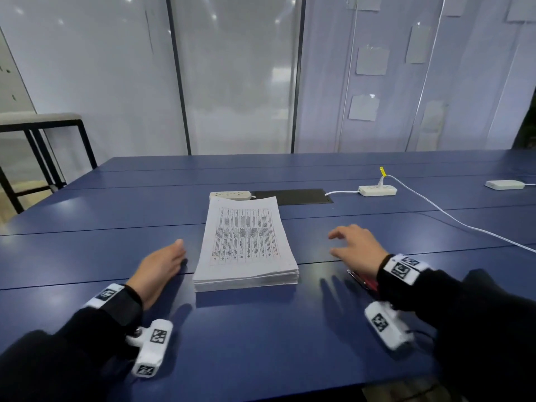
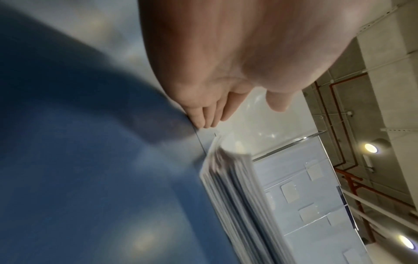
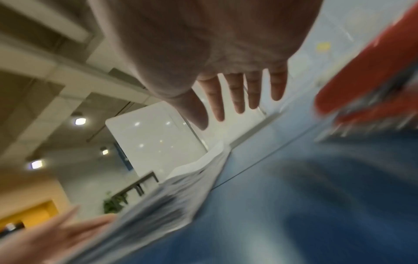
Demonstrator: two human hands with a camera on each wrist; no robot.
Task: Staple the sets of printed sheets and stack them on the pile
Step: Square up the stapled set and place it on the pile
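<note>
- Since neither of my hands has anything in it, I judge I am between sets: one stack of printed sheets (image 1: 246,245) lies in the middle of the head view, flat on the blue counter (image 1: 116,250), and nothing is being stapled yet.
- My left hand (image 1: 158,269) sits lower left of centre, just beside the stack's left edge; its grip is slack, fingers straight and together, tips on or just above the counter, I cannot tell which. It holds nothing.
- My right hand (image 1: 358,246) hovers right of centre, apart from the stack, fingers spread and straight, grip wide and empty.
- The red stapler (image 3: 366,76) lies under my right wrist, at the right edge of the wrist view, ungripped.
- Next, as I judge it, I must lift a set off the stack, square its corner, then take up the stapler.
- Both wrist views are blurred, so finer contact is unclear.
</note>
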